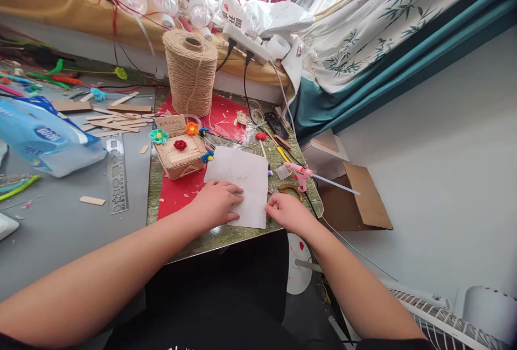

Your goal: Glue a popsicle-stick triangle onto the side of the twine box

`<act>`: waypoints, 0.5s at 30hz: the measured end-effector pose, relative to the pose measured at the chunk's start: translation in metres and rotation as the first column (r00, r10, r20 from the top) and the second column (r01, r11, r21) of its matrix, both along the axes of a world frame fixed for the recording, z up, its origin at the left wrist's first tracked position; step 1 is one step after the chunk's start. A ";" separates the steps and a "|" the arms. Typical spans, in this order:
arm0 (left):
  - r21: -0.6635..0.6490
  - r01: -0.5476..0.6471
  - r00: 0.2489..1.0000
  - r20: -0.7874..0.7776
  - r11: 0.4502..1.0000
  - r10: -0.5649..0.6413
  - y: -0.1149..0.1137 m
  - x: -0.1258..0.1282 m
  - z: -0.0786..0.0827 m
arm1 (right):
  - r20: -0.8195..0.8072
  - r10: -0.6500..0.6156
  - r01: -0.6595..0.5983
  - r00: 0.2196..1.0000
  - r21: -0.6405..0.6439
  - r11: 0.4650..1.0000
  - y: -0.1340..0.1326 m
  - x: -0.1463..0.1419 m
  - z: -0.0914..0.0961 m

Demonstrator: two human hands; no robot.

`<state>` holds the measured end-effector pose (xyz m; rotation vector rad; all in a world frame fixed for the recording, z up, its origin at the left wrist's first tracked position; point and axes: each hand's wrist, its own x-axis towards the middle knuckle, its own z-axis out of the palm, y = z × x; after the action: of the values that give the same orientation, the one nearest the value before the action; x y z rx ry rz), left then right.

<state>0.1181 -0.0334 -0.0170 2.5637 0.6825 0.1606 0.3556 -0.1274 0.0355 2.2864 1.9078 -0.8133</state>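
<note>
A white paper sheet [247, 177], which looks like a soft paper towel, lies over the table's front part and a red sheet. My left hand [216, 202] rests on its lower left area, palm down with the fingers stretched out. At the sheet's right edge, my right hand [287, 209] is closed, thumb and fingers pressed together; what they pinch, if anything, is hidden. Just behind that hand are the brown-handled scissors [291, 190] and a pink glue gun [299, 173]. A small wooden-stick box [180, 159] with colourful yarn flowers stands beyond my left hand.
A large twine spool [189, 78] stands at the back, near a power strip [247, 43]. Left are a blue plastic packet [48, 134], a clear stencil ruler [117, 177] and wooden sticks [117, 121]. An open cardboard box [359, 204] sits right of the table.
</note>
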 end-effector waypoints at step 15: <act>0.002 -0.009 1.000 0.018 1.000 0.009 -0.002 -0.001 -0.003 | 0.306 0.463 -0.503 0.832 0.064 0.862 0.008 -0.010 -0.027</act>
<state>0.1172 -0.0355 -0.0200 2.5580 0.6876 0.1870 0.3452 -0.1193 0.0080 1.7151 2.3038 -0.2791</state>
